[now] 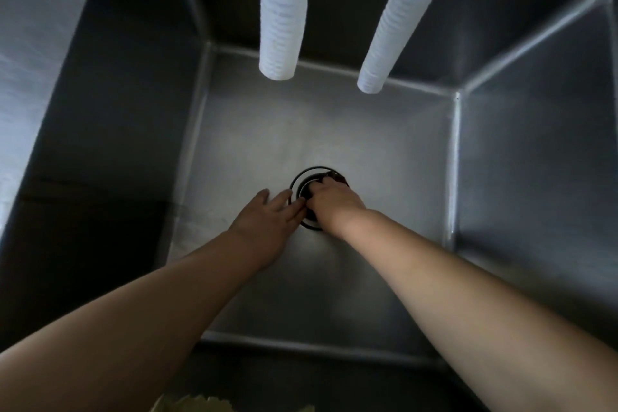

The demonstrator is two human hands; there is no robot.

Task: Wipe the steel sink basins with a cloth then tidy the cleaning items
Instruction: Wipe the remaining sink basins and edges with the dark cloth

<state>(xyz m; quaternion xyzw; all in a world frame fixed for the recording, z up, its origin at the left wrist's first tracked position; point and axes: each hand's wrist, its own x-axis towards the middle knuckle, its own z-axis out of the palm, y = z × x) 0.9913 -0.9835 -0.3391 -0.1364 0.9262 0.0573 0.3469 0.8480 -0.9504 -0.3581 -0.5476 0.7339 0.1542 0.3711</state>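
I look straight down into a deep steel sink basin. Both my bare arms reach to its floor. My right hand is curled over the round dark drain in the middle, its fingers closed on a dark reddish thing in the drain, probably the strainer; most of it is hidden under the hand. My left hand lies flat beside the drain's left rim, fingers spread and touching the rim, holding nothing. No cloth shows in either hand.
Two white ribbed hoses hang down into the basin from above the back wall. Steep steel walls close in on all sides. A yellowish crumpled thing peeks in at the bottom edge.
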